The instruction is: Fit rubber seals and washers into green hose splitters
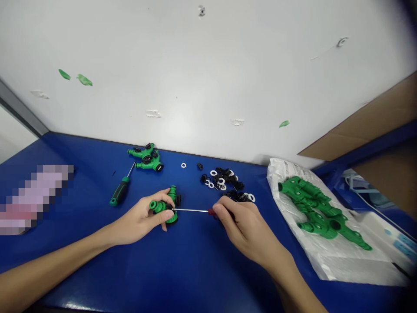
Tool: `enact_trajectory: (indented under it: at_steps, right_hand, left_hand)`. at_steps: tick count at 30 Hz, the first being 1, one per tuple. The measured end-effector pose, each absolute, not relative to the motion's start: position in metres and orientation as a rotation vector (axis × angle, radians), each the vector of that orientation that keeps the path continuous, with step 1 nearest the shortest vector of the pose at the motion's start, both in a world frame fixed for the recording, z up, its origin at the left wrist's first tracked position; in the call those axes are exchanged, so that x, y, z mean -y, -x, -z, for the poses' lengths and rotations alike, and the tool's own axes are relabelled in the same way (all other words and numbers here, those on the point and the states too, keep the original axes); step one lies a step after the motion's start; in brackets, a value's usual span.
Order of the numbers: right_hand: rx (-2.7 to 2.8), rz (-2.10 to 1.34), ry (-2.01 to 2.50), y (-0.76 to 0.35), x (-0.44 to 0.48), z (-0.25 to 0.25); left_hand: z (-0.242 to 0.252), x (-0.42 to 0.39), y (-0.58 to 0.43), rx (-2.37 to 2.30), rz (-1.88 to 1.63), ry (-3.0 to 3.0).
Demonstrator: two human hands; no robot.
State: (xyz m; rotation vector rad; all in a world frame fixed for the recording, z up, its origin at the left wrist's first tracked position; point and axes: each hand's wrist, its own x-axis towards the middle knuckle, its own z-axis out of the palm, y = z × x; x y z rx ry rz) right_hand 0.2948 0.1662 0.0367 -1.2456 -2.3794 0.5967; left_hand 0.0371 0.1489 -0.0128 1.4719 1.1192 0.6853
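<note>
Closed around a green Y-shaped hose splitter (pixel 158 206) with black fittings is my left hand (pixel 148 213), low over the blue table. My right hand (pixel 241 219) grips a screwdriver (pixel 192 211) by its red handle, most of which the fingers cover. The thin metal shaft lies level and points left, its tip meeting the splitter beside my left thumb. Whether the tip sits in a screw is too small to tell. Just beyond my right hand lie black fittings (pixel 237 196) and white ring washers (pixel 221 181).
Two green splitters (pixel 150 163) rest near the wall, with a green-and-black screwdriver (pixel 120 191) in front. On the right, several green splitter bodies (pixel 321 208) lie on a white plastic bag (pixel 355 269). A white wall (pixel 195 78) bounds the blue table (pixel 182 269) at the back.
</note>
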Motion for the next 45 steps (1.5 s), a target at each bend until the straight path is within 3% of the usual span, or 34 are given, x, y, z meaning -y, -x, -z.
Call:
enact_trajectory:
  at_steps: [6, 14, 21, 26, 30, 37, 45]
  right_hand:
    - [2.285, -0.762, 1.1, -0.306, -0.164, -0.039]
    - [2.4, -0.502, 1.116, -0.298, -0.166, -0.037]
    - [2.354, -0.78, 1.14, -0.304, -0.163, -0.041]
    - [2.298, -0.596, 0.912, -0.304, -0.167, -0.034]
    - [2.364, -0.486, 0.972, -0.301, -0.164, -0.033]
    - [2.374, -0.636, 1.174, -0.3, -0.156, -0.04]
    - [2.384, -0.526, 0.941, -0.306, -0.163, -0.028]
  left_hand:
    - [0.01, -0.147, -0.039, -1.111, -0.635, -1.498]
    - [0.008, -0.146, -0.04, -1.128, -0.641, -1.536]
    - [0.012, -0.15, -0.038, -1.1, -0.624, -1.484]
    - [0.006, -0.146, -0.041, -1.104, -0.584, -1.492]
    - [0.009, -0.143, -0.043, -1.107, -0.583, -1.487]
    - [0.014, -0.147, -0.043, -1.097, -0.701, -1.389]
    - [0.009, -0.144, -0.043, -1.111, -0.636, -1.429]
